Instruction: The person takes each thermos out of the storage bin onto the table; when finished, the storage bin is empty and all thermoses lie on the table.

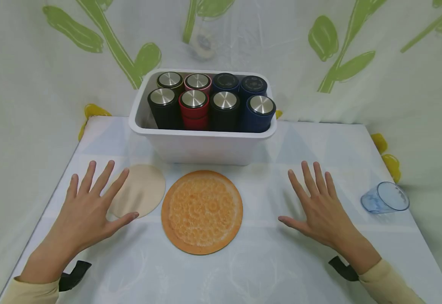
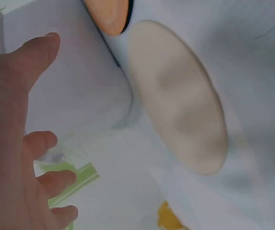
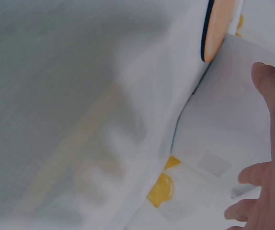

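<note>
Left hand [image 1: 92,211] and right hand [image 1: 323,211] hang over the surface [image 1: 266,261], backs upward, fingers spread and thumbs angled inward. From the head view, the left fingers overlap a pale disc [image 1: 145,190], yet the left wrist view shows them apart from it. Beside that disc, between the hands, lies a browned round mat [image 1: 202,211]. Near the right hand, by the right edge, is a blue glass [image 1: 384,200].

Behind disc and mat, a white bin [image 1: 209,150] stands at the far edge. Eight flasks [image 1: 194,112] fill it in two rows of four: black, red, black and navy in front, all with silver lids; behind them, two silver lids and two dark ones. The near wall hides their bases, and the front row covers much of the back one.

Soft shadows fall across the pale, faintly patterned surface. White sheeting [image 1: 251,38] with green leaves hangs behind and at the sides, with yellow patches [image 1: 392,166] showing along the surface's edges. Black bands [image 1: 74,276] sit by the wrists, beneath cream sleeves [image 1: 392,283].
</note>
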A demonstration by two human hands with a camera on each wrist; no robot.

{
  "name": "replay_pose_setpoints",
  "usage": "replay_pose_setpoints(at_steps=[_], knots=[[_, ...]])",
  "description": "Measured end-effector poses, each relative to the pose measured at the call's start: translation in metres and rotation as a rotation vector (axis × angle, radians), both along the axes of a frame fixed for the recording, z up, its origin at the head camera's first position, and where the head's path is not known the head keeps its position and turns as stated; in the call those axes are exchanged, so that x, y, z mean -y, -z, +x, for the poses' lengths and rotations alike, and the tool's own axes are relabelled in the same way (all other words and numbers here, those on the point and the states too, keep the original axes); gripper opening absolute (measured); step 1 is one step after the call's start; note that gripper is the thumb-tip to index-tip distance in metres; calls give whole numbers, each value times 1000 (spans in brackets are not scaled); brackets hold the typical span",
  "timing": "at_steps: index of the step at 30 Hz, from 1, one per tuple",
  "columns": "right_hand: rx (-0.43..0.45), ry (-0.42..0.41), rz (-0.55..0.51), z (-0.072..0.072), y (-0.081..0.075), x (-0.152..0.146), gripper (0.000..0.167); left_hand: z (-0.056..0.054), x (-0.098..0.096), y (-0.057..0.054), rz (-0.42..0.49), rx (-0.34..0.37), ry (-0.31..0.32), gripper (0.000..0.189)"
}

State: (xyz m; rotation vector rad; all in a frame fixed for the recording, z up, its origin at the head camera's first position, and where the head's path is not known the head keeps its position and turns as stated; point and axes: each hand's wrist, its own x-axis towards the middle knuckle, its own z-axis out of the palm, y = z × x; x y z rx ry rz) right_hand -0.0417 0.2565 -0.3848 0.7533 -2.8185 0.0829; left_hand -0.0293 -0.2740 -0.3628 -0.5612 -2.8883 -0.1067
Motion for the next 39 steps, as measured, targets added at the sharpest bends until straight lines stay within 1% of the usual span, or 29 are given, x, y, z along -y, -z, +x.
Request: replay_pose_setpoints(at_steps=[3,5,7,9,11,15,18,21,26,29,32,35,39], knots=[[-4,-2,-39,-1,-1,2,108,-2,1,-3,46,9,-6,102],[-12,-6,-88,-1,-3,4,106,-3,2,-5,101,1,-6,100],[-29,-16,-159,-2,-4,5,104,-6,2,-6,173,-14,1,97],[-51,-34,-241,-4,-7,8,103,-9,2,-7,266,-24,14,92],[-69,-42,-319,-6,-10,10,102,-10,0,-11,370,-1,8,86],[-66,-40,-463,-9,-18,16,98,-9,-7,-19,584,57,-37,73],[-63,-52,-576,-13,-26,20,93,-12,-11,-24,726,66,-59,63],[-66,-59,-655,-17,-35,26,90,-18,-14,-28,831,77,-83,53],[-73,-29,-728,-27,-49,36,92,-34,-16,-36,975,109,-132,38],[-76,-22,-769,-34,-55,41,89,-42,-17,-42,1019,121,-161,33],[-80,-19,-791,-42,-60,44,87,-48,-18,-49,1031,134,-184,32],[-84,-11,-800,-50,-64,48,86,-56,-20,-54,1031,145,-191,33],[-87,-5,-817,-60,-71,53,83,-67,-23,-60,1013,139,-189,33]])
